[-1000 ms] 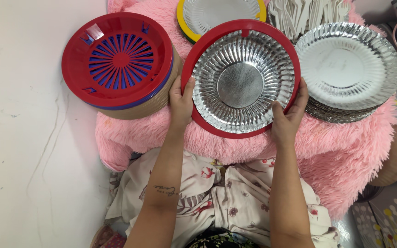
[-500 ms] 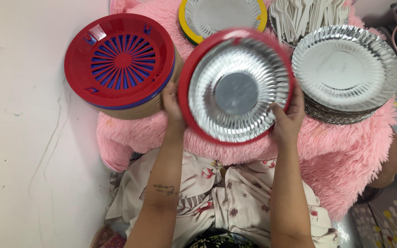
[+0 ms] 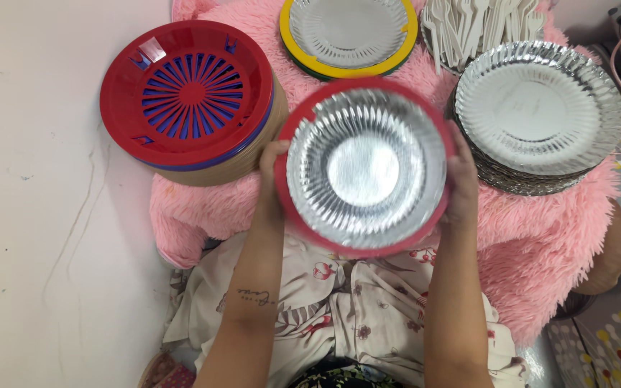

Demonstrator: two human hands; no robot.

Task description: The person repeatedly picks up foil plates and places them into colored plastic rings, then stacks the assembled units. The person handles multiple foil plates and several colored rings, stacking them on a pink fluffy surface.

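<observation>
A pink furry cushion (image 3: 540,237) fills the frame's middle; at upper left sits a stack of red plate holders (image 3: 190,97), at upper right a stack of silver foil plates (image 3: 540,108). At centre, the left hand (image 3: 271,179) and right hand (image 3: 463,183) each grip a side of a red holder (image 3: 303,115) with 1 foil plate (image 3: 366,169) seated inside. The lifting step seems in hand; next likely needs a level carry to the yellow-rimmed plate (image 3: 346,32) at top.

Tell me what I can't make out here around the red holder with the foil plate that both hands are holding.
Head view only:
- Fingertips of left hand and right hand: hidden beneath the red plate holder.
- Silver foil plate: centre blurred by glare and motion.
- Pink furry cushion below the holder: covered by it.
- White plastic cutlery: cut off by the top edge.
- Stack of holders: count hidden by the top red one.
</observation>
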